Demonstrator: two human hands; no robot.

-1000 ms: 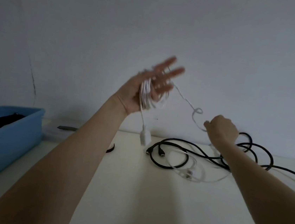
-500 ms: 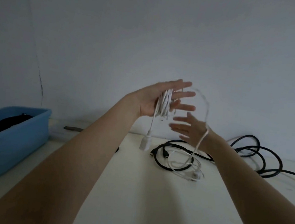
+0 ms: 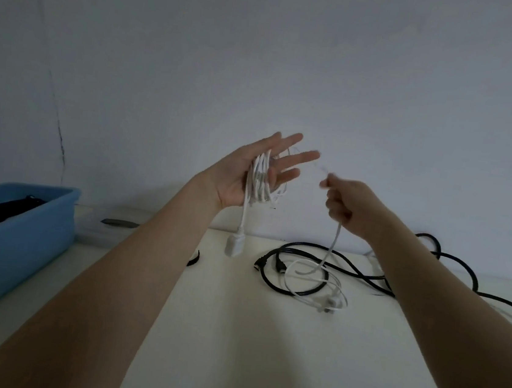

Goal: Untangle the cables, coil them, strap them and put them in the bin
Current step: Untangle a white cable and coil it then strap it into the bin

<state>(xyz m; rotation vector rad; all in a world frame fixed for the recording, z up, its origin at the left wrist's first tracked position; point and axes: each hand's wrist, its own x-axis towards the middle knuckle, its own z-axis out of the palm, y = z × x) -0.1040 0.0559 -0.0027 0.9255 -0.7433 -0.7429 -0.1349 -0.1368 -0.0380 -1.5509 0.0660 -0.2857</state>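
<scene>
My left hand (image 3: 250, 174) is raised over the table, fingers straight and spread, with a white cable (image 3: 259, 184) wound in several loops around the palm. The cable's white connector (image 3: 235, 245) dangles below the hand. My right hand (image 3: 347, 206) is to the right of it, fingers curled round the free run of the same cable, which drops to the table and ends in loose loops (image 3: 314, 283). A black cable (image 3: 367, 270) lies tangled on the table under and behind my right arm.
A blue bin (image 3: 19, 243) stands at the left edge of the white table (image 3: 246, 352), with a dark bundle (image 3: 3, 213) inside it. A small black strap (image 3: 193, 259) lies near my left forearm. A clear flat tray (image 3: 107, 231) sits beside the bin against the wall.
My right hand has moved from under the left hand out to the right and closed round the white cable. Another turn lies on my left hand.
</scene>
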